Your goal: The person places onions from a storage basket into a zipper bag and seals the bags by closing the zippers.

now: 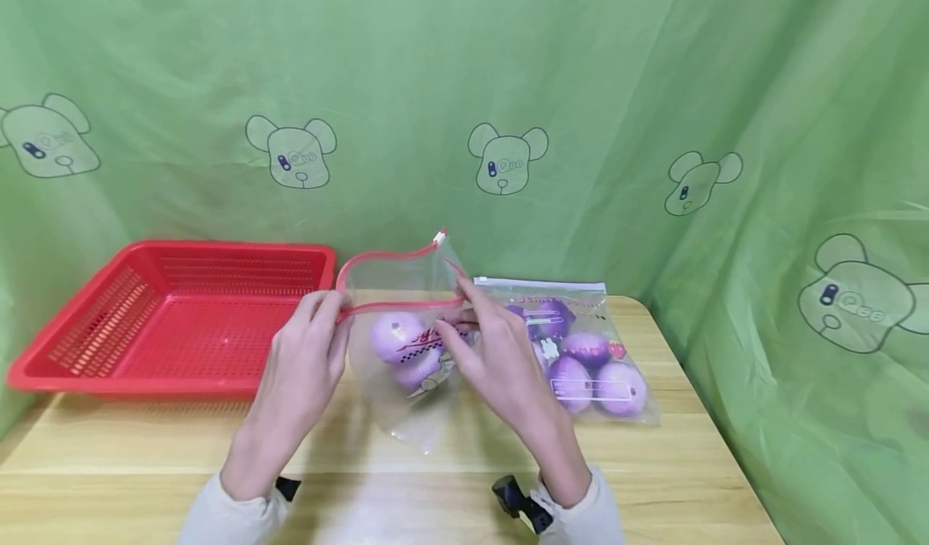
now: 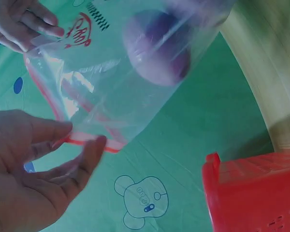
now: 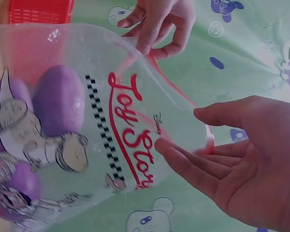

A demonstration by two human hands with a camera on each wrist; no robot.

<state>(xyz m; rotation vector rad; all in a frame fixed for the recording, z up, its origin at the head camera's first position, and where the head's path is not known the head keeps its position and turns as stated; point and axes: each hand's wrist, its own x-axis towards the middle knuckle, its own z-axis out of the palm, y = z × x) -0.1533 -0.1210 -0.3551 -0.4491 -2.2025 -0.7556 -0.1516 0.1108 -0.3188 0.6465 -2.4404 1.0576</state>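
Both hands hold up a clear slider zip bag [image 1: 392,416] with a red zip rim, its mouth open toward the back. Purple rounded fruit-like pieces [image 1: 397,337] lie inside it, behind red "Toy Story" lettering [image 3: 130,130] and cartoon print. My left hand [image 1: 301,359] pinches the rim at the left corner, thumb and fingers on the red strip [image 2: 82,140]. At the opposite corner my right hand [image 1: 501,351] grips the rim, its thumb and fingers on either side of the plastic. The white slider [image 1: 439,238] sits at the far right end of the zip.
A red plastic basket [image 1: 218,343] with slotted walls stands at the left. Right of the hands, a second zip bag [image 1: 646,408] with several purple pieces lies flat on the wooden table [image 1: 675,464]. A green curtain [image 1: 406,45] printed with bear faces hangs behind.
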